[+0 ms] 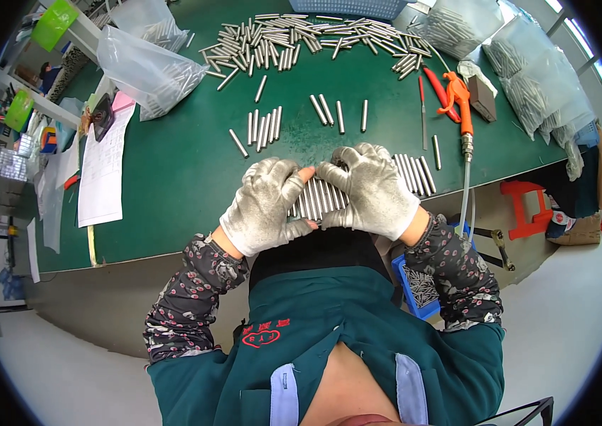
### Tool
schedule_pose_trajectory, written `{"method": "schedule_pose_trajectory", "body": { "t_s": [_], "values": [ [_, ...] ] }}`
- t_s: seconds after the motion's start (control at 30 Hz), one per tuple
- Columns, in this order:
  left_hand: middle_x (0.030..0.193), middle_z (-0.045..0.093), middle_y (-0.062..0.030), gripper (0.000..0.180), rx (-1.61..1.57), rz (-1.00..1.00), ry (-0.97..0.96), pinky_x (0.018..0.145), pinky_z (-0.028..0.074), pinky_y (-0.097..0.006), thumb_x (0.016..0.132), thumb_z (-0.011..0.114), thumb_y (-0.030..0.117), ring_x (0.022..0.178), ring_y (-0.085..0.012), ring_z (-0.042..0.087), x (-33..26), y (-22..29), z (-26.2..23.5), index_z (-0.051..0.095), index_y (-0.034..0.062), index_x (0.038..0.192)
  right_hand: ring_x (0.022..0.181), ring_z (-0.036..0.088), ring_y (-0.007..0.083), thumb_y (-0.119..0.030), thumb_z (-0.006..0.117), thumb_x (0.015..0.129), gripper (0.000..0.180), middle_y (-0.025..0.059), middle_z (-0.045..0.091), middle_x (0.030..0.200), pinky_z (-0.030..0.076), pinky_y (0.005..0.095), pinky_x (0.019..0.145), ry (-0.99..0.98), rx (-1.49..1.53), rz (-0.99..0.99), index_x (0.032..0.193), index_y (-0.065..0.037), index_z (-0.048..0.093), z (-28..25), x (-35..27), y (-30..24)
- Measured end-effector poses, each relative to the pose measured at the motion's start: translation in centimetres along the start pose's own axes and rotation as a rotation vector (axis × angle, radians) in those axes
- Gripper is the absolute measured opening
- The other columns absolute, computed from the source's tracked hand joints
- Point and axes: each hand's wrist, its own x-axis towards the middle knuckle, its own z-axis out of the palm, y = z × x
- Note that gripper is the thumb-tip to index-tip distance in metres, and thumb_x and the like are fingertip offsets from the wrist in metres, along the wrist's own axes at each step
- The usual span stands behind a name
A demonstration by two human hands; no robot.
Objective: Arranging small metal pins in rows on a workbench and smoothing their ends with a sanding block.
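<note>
From my end, I've got left hand [262, 206] and right hand [375, 195] curled around a row of steel pins [318, 200], fingers and thumbs pinching their ends, at the green table's [166, 184] near edge.

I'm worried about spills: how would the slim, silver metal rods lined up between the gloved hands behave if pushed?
The slim, silver metal rods would probably roll sideways, given their cylindrical shape. Their metallic sheen suggests they're stiff and fairly heavy for their size. Their smooth, shiny surfaces may slip too.
</note>
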Motion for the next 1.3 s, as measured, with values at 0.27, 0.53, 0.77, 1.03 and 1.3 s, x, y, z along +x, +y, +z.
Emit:
{"method": "schedule_pose_trajectory", "body": {
  "t_s": [0.27, 0.53, 0.77, 1.03, 1.3],
  "values": [
    [0.116, 0.05, -0.0156, 0.083, 0.08, -0.048, 0.134, 0.095, 0.037, -0.049, 0.072, 0.069, 0.052, 0.108, -0.0358, 0.05, -1.3, 0.1, -1.2, 0.042, 0.0093, 0.138, 0.089, 0.061, 0.0309, -0.02, 0.067, 0.075, 0.025, 0.0127, 0.065, 0.093, 0.048, 0.0406, 0.078, 0.327, -0.165, 0.425, 0.096, -0.007, 0.066, -4.5, -3.3, 4.3],
    [0.117, 0.05, -0.0136, 0.079, 0.209, -0.183, 0.149, 0.091, 0.039, -0.045, 0.078, 0.063, 0.055, 0.105, -0.0322, 0.05, -4.1, 0.0, -0.9, 0.042, 0.0081, 0.138, 0.08, 0.063, 0.0336, -0.012, 0.058, 0.077, 0.022, 0.0132, 0.065, 0.084, 0.051, 0.0437, 0.072, 0.122, -0.335, 0.713, 0.099, -0.01, 0.061, -3.4, -5.7, 7.7],
    [0.117, 0.05, -0.0108, 0.097, 0.114, -0.279, 0.007, 0.087, 0.042, -0.045, 0.046, 0.087, 0.025, 0.101, -0.0302, 0.052, -4.9, 1.0, -2.3, 0.047, 0.0109, 0.132, 0.079, 0.064, 0.0339, -0.013, 0.056, 0.079, 0.018, 0.0139, 0.066, 0.084, 0.051, 0.0439, 0.072, 0.102, -0.145, 0.622, 0.096, -0.009, 0.063, -3.8, -6.5, 5.9],
    [0.116, 0.052, -0.0138, 0.084, -0.207, -0.275, -0.013, 0.075, 0.05, -0.038, 0.053, 0.086, 0.014, 0.081, -0.0293, 0.059, -3.5, 1.0, -2.9, 0.05, 0.0062, 0.128, 0.081, 0.065, 0.0331, -0.019, 0.055, 0.082, 0.02, 0.0139, 0.067, 0.087, 0.051, 0.0423, 0.072, 0.201, -0.056, 0.628, 0.097, -0.009, 0.065, -4.5, -4.7, 5.8],
    [0.113, 0.055, -0.0141, 0.069, -0.32, -0.339, 0.132, 0.076, 0.049, -0.039, 0.068, 0.08, 0.018, 0.09, -0.0314, 0.06, -4.8, 0.6, -1.1, 0.049, 0.0093, 0.129, 0.089, 0.065, 0.0341, -0.038, 0.067, 0.075, 0.048, 0.0156, 0.067, 0.097, 0.05, 0.0423, 0.078, -0.17, -0.048, 0.629, 0.11, -0.007, 0.057, -3.2, 6.1, 4.2]
  ]
}}
